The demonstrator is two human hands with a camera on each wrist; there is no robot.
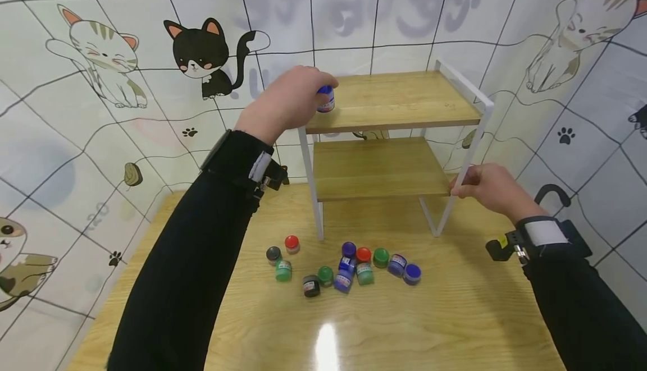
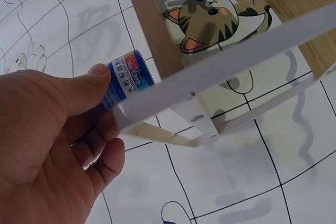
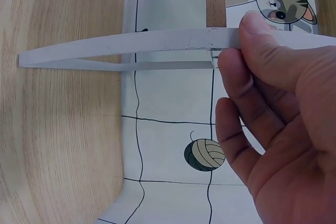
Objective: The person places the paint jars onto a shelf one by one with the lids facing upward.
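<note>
A two-tier rack with wooden boards [image 1: 399, 99] and a white metal frame stands at the back of the table. At the left end of its top board, my left hand [image 1: 298, 99] grips a small blue paint jar [image 1: 327, 103]. The left wrist view shows the jar's printed label [image 2: 130, 74] beside my thumb and the white frame. My right hand [image 1: 489, 188] pinches the rack's right front leg [image 3: 163, 40] between thumb and index finger, level with the lower board [image 1: 374, 169]. Whether the jar touches the top board cannot be told.
Several paint jars with blue, red, green and black lids lie or stand in front of the rack, among them a black one [image 1: 310, 285] and a red-lidded one [image 1: 291, 243]. Behind the table [image 1: 404, 326] hangs a white backdrop [image 1: 349, 17] with cat drawings.
</note>
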